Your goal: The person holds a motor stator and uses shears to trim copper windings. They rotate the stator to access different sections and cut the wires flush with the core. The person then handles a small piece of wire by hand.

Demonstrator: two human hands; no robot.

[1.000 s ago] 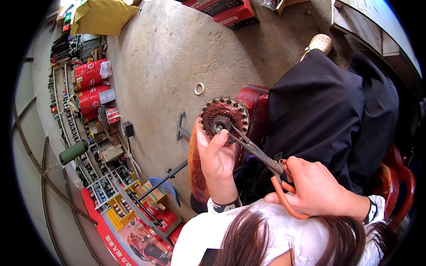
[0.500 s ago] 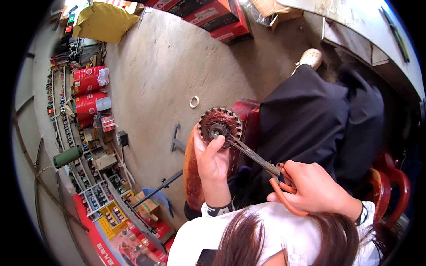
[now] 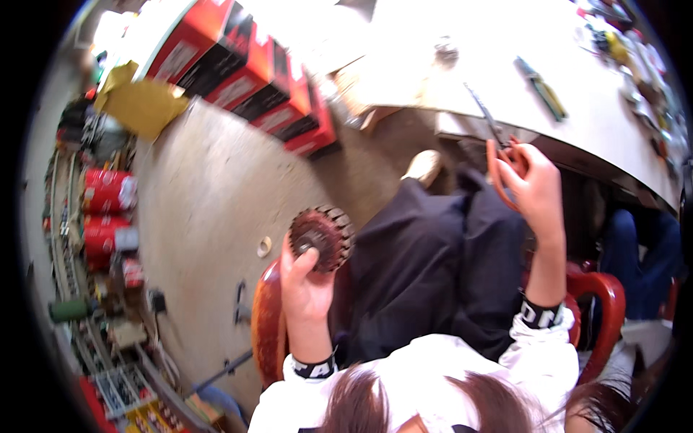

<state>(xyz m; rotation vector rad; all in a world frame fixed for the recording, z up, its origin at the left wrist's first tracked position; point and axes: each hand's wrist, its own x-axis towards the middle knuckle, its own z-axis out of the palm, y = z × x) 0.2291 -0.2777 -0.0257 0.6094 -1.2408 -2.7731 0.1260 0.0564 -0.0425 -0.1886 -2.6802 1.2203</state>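
Upright in my left hand (image 3: 307, 289) is a round slotted motor core (image 3: 330, 234), with a toothed rim, dark reddish middle and a shaft end at its centre. My thumb presses near that centre, and the fingers behind the core are hidden. My right hand (image 3: 538, 184) grips the handles of an orange-handled tool with long thin jaws (image 3: 489, 115). Whether it is pliers or scissors I cannot tell. Its dark jaws point away from me, over the edge of the white table (image 3: 505, 36), well apart from the core.
Green-and-yellow pliers (image 3: 541, 88) lie on the table, with assorted tools at its far right. Red-and-black boxes (image 3: 253, 90) are stacked ahead. A tape ring (image 3: 264, 247) lies on the floor. A person's blue-clad legs (image 3: 626, 252) show at right, beside a red chair arm (image 3: 613, 292).
The tool's jaws have left the core; my right hand has carried it forward and right to the table edge. My left hand still holds the core. The view has swung right.
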